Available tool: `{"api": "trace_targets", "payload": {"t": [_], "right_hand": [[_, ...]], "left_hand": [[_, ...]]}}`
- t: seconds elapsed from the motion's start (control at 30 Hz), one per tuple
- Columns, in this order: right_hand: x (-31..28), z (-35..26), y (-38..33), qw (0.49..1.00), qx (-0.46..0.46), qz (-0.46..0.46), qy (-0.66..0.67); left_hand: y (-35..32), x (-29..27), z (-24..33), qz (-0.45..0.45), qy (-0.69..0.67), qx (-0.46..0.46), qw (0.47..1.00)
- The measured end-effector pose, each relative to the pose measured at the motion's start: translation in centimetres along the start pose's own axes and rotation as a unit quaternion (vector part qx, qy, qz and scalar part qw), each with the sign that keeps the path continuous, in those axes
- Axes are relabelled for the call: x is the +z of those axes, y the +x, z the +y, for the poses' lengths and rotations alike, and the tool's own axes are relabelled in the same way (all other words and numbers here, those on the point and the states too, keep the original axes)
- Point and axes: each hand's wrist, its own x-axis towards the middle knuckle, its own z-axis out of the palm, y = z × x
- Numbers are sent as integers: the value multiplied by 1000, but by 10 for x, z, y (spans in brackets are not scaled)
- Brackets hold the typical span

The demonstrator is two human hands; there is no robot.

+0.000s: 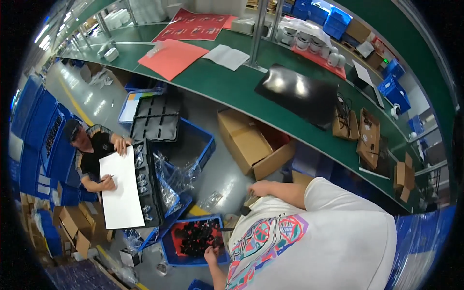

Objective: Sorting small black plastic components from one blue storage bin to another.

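My left hand (211, 254) is low in the view, at the near side of a blue bin (166, 249) with a red lining. Many small black parts (198, 237) lie heaped in that bin. The left fingers are curled together; what they hold, if anything, is too small to make out. My right hand (261, 188) is higher up, in front of my white T-shirt (328, 237), with the arm bent. Its fingers are closed too, and their inner side is hidden. A small dark object (245, 210) sits just below it, at my shirt's edge.
A co-worker (92, 150) at left holds a pen over a white sheet (118, 191) on a black tray (150, 188) of wrapped parts. An open cardboard box (241, 140) stands below the green workbench (222, 92). Blue bins (198, 140) and plastic bags lie between us.
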Motion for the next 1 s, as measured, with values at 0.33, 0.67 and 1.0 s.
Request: {"api": "trace_targets", "payload": {"t": [0.33, 0.67, 1.0], "right_hand": [[-29, 122, 32, 996, 32, 38, 79], [-125, 160, 35, 912, -1, 400, 88], [-163, 186, 34, 874, 64, 476, -70]], "left_hand": [[-28, 155, -29, -8, 495, 266, 827], [-110, 233, 22, 15, 214, 128, 968], [-121, 184, 6, 24, 257, 13, 966]]}}
